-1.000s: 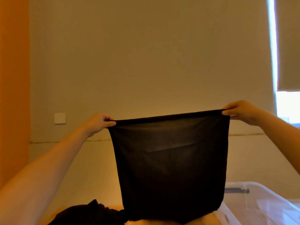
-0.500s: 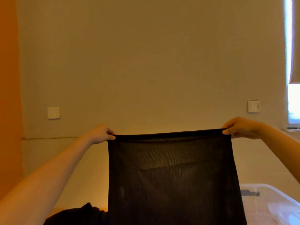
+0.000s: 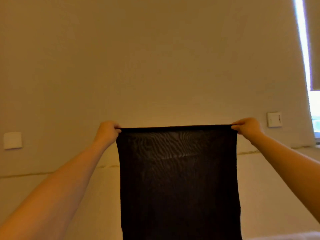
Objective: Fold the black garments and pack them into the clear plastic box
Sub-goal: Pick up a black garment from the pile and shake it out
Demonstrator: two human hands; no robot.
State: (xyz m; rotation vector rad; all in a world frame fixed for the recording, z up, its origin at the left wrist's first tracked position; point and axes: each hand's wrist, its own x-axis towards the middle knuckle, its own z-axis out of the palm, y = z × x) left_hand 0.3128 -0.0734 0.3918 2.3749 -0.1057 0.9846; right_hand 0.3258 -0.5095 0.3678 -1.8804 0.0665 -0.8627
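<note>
A thin black garment [image 3: 178, 184] hangs flat in front of me, stretched by its top edge and running down out of the frame. My left hand [image 3: 107, 131] pinches its top left corner. My right hand [image 3: 246, 126] pinches its top right corner. Both arms are raised and held out at about the same height. Light shows faintly through the upper part of the fabric. Only a pale blurred strip, perhaps the clear plastic box [image 3: 285, 237], shows at the bottom right edge. The other black garments are out of view.
A plain beige wall fills the view. A white wall plate [image 3: 13, 140] sits at the left and another white wall plate [image 3: 274, 119] at the right. A window [image 3: 314, 111] with a lowered blind is at the far right.
My view has tilted upward, so the box and the dark pile at the bottom have dropped out of sight. Both hands still hold the garment's top corners; more of the fabric now hangs in view.
</note>
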